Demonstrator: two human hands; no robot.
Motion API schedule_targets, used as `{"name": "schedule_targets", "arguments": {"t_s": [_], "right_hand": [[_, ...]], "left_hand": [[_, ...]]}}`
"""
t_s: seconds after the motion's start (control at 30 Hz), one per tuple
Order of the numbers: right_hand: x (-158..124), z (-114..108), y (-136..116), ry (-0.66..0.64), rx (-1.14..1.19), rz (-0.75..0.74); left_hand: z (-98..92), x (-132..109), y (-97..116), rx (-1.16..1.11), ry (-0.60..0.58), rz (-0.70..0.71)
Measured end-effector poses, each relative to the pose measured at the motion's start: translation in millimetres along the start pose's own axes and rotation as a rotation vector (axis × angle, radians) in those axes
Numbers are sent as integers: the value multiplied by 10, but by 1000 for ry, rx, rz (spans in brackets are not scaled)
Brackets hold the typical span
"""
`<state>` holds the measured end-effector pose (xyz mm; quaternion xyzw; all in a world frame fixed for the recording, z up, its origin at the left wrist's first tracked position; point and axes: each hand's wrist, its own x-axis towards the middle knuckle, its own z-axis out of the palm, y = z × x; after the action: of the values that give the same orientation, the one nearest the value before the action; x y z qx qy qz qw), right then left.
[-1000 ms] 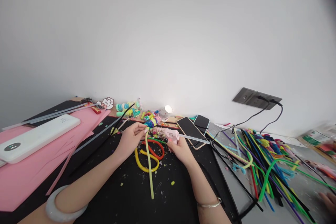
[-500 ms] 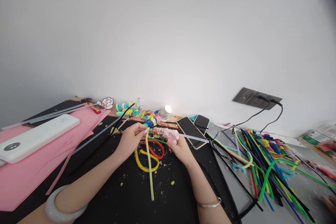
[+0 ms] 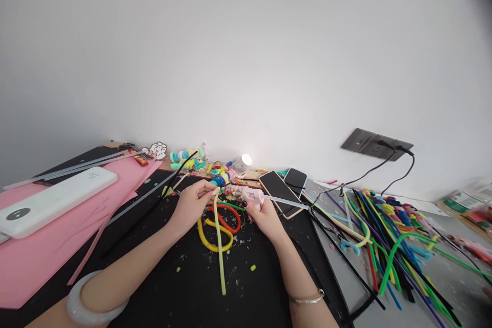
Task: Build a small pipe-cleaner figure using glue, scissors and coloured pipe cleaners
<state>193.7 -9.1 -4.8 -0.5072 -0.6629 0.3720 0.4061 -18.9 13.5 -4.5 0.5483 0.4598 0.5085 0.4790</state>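
My left hand (image 3: pixel 195 202) pinches the upper end of a pale yellow pipe cleaner (image 3: pixel 220 246), whose length hangs down over the black mat. My right hand (image 3: pixel 262 217) is wrapped round a pink hot glue gun (image 3: pixel 253 195). A clear glue stick (image 3: pixel 285 202) sticks out of the gun's back, and its front points left at the pinched end. Whether the nozzle touches the pipe cleaner I cannot tell. Beneath the hands lie a yellow pipe cleaner loop (image 3: pixel 215 249) and a red loop (image 3: pixel 235 227). Just behind my left fingers sits a blue and multicoloured coiled piece (image 3: pixel 223 179).
Two phones (image 3: pixel 277 190) lie behind my right hand, near a paper cup (image 3: pixel 243 165). Many pipe cleaners (image 3: pixel 400 256) spread over the grey table at right, with black cords running to a wall socket (image 3: pixel 376 143). A white power bank (image 3: pixel 57 202) rests on pink sheets (image 3: pixel 49 261) at left.
The glue gun has shifted slightly to the right in my right hand. My left hand holds nearly still. At the far right edge, another person's hand has mostly left the view.
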Motion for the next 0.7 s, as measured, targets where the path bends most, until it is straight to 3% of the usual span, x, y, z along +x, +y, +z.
{"name": "schedule_targets", "arguments": {"t_s": [0.43, 0.7], "right_hand": [[-5, -2, 23, 10, -39, 11], [8, -42, 5, 138, -151, 32]], "left_hand": [[-26, -14, -35, 156, -39, 102], [-16, -11, -3, 45, -12, 75]]}}
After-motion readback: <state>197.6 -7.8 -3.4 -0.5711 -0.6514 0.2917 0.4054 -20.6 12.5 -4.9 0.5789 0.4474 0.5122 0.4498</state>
